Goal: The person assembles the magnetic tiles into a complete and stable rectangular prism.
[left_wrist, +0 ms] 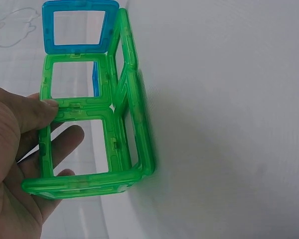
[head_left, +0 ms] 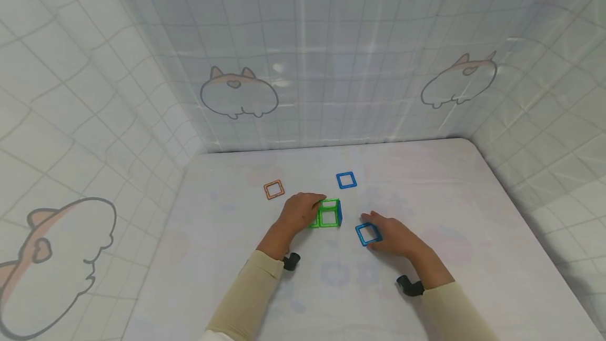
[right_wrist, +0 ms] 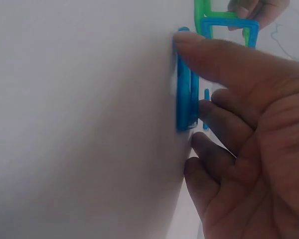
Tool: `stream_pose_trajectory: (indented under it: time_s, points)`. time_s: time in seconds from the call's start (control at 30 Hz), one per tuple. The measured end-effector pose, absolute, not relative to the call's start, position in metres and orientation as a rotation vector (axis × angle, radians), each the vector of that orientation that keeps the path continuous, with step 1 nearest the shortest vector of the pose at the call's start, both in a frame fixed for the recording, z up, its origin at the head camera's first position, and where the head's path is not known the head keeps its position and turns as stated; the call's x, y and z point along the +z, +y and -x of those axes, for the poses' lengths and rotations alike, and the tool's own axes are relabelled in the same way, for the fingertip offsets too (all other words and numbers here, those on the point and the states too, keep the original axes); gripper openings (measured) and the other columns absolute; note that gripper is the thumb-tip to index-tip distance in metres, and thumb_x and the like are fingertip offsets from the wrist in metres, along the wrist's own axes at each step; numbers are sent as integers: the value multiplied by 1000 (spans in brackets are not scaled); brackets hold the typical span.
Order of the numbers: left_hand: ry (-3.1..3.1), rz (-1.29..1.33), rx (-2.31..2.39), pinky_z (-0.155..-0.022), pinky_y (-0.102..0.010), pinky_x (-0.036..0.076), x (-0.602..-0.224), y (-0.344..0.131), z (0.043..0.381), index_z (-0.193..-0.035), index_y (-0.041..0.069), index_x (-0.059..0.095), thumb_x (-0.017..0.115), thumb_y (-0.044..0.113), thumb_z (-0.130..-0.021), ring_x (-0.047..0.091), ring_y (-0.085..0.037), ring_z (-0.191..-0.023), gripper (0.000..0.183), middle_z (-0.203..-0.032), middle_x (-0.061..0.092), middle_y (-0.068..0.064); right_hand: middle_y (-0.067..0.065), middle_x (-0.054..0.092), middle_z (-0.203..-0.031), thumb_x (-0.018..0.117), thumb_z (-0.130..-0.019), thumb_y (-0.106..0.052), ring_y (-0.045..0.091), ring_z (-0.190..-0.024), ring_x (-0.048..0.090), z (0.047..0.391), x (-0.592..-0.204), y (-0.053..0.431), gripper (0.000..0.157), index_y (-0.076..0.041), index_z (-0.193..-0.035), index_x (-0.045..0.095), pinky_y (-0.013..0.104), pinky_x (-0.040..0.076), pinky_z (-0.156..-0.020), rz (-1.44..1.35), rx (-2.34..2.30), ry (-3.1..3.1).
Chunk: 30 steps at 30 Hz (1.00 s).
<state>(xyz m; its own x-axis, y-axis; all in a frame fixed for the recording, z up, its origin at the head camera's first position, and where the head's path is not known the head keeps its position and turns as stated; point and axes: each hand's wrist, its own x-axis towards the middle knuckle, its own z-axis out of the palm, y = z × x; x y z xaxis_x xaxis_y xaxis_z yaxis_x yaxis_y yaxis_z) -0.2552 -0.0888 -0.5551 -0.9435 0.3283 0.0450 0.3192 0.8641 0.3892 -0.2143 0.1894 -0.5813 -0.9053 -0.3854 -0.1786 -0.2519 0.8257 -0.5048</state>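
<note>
My left hand (head_left: pixel 299 211) holds a small box-like structure of square magnetic tiles, its thumb pressed on the frame of a green tile (left_wrist: pixel 112 144) and its fingers behind. The green tiles (head_left: pixel 329 225) are joined edge to edge, some flat on the table and some upright. A blue tile (head_left: pixel 340 213) stands upright at the structure's right end, also seen as a blue square (left_wrist: pixel 79 49) in the left wrist view. To the right, my right hand (head_left: pixel 395 236) pinches a loose blue square tile (right_wrist: pixel 183 99) between thumb and fingers, close over the table and apart from the structure.
Beyond the hands, an orange square tile (head_left: pixel 276 196) lies flat at the left and another blue square tile (head_left: pixel 347 187) lies at the back. A white cloth covers the table (head_left: pixel 473 188). Tile-patterned curtains (head_left: pixel 331 67) with dog drawings enclose the back and sides.
</note>
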Motion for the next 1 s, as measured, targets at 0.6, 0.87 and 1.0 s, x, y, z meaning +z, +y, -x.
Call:
stream_pose_trajectory:
  time_s: [0.6, 0.87, 1.0]
  points:
    - [3030, -566, 642, -98, -38, 54, -553, -89, 252, -131, 22, 68, 61, 18, -100, 65, -16, -114, 32, -126, 69, 3, 17, 53, -146, 85, -79, -27, 37, -133, 51, 202, -588, 193, 63, -18, -137, 62, 54, 46, -106, 490, -712, 2798]
    - [3028, -548, 617, -98, -38, 54, -553, -89, 251, -134, 25, 66, 62, 21, -99, 64, -16, -116, 35, -127, 69, 5, 11, 61, -139, 86, -78, -24, 34, -131, 54, 198, -590, 192, 61, -15, -134, 64, 51, 47, -106, 486, -739, 2854]
    - [3033, -555, 599, -99, -38, 54, -553, -90, 251, -135, 26, 65, 63, 23, -99, 62, -16, -119, 36, -129, 67, 5, 9, 64, -135, 86, -78, -21, 32, -129, 56, 196, -591, 192, 59, -12, -132, 65, 49, 47, -107, 509, -772, 2875]
